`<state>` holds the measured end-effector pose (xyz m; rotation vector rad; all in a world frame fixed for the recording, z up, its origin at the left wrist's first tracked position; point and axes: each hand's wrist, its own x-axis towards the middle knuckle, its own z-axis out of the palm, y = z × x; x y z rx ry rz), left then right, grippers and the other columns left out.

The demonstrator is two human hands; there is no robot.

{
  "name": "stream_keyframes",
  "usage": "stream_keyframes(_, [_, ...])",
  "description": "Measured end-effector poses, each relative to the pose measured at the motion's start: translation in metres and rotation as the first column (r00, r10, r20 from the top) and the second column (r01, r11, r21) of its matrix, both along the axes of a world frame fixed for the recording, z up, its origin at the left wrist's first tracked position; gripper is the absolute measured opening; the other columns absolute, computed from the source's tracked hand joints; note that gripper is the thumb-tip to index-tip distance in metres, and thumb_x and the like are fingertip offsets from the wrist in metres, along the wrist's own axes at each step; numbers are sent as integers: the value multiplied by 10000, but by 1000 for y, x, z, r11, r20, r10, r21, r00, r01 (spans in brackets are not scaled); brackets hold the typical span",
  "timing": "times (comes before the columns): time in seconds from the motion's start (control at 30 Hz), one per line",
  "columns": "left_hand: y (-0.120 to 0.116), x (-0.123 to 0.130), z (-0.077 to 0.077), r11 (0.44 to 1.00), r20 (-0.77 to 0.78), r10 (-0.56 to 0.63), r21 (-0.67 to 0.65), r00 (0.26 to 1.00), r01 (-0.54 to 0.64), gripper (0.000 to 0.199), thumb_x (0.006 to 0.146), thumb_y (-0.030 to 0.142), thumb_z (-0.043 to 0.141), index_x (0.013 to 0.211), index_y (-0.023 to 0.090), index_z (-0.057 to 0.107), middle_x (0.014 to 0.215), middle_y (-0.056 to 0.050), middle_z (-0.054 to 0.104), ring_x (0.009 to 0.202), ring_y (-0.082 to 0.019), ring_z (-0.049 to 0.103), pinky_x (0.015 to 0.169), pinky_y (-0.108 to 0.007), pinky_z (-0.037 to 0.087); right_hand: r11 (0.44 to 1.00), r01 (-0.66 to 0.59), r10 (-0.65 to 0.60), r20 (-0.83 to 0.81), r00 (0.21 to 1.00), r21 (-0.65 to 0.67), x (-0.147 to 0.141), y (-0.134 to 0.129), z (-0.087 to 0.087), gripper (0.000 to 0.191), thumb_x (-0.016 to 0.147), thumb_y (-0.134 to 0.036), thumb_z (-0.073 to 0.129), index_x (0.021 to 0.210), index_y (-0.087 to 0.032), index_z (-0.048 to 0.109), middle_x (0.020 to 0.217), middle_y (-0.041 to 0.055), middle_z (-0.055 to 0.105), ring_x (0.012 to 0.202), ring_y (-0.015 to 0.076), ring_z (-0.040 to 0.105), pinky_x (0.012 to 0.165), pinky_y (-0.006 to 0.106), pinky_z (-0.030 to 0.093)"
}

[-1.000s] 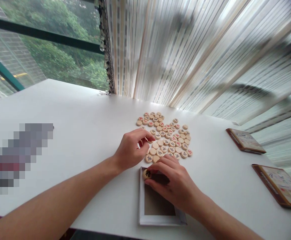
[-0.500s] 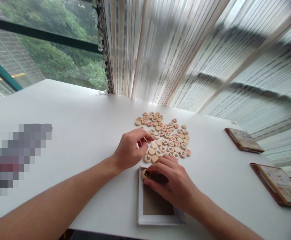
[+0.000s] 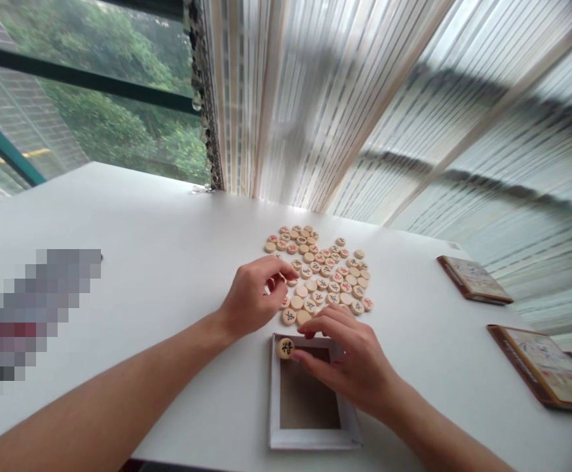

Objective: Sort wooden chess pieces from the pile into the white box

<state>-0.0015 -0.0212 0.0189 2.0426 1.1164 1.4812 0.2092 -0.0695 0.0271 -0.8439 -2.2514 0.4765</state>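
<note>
Spanning the open-topped box (image 3: 274, 406) from its right side, the right hand (image 3: 357, 351) has its thumb and forefinger parted. The thumb tip lies at the edge of the marked disc (image 3: 286, 348), the forefinger tip just beyond and apart from it; whether the thumb touches is unclear. This disc, bearing a black character, lies at the box's far left corner, over the pale rim.

The left hand (image 3: 251, 295) is curled at the left side of the loose discs (image 3: 333, 287), thumb and forefinger bent toward one another; whether they grip a disc cannot be told.

The box lies near the close edge of the white desk (image 3: 168, 262), its brown floor partly visible beneath the right hand. The loose discs, some with red or black characters and some plain, form an irregular cluster just beyond the box, between it and the striped curtain (image 3: 315, 98).

To the right, well apart from the cluster, lie a farther picture-covered case (image 3: 479, 278) and a nearer picture-covered case (image 3: 551, 367). At left, a pixelated area (image 3: 40, 301) obscures an object, with white surface between it and the left hand.
</note>
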Motion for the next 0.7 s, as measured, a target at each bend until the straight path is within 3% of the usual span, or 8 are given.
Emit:
stream_keyframes(0.33, [11, -3, 6, 991, 58, 118, -75, 991, -113, 225, 829, 56, 583, 896, 163, 770, 876, -43, 805, 753, -159, 732, 680, -252, 578, 994, 109, -108, -107, 988, 1, 5, 10, 3, 94, 932, -235, 745, 869, -211, 680, 765, 8, 704, 720, 176, 632, 686, 302, 481])
stream_keyframes(0.5, [26, -6, 20, 969, 221, 196, -193, 955, -154, 201, 810, 115, 610, 899, 151, 786, 887, -58, 813, 732, -165, 732, 642, -251, 570, 986, 168, -167, -122, 978, -1, 10, 18, -1, 150, 956, -286, 715, 832, -203, 702, 740, 15, 711, 690, 174, 612, 672, 309, 474])
stream_keyframes(0.7, [68, -5, 44, 965, 288, 243, -169, 926, -201, 207, 809, 160, 601, 933, 145, 766, 899, -71, 795, 720, -159, 712, 626, -247, 552, 982, 189, -187, -106, 977, 14, 10, 23, -5, 207, 975, -320, 687, 810, -197, 711, 732, 21, 730, 677, 171, 630, 666, 302, 486])
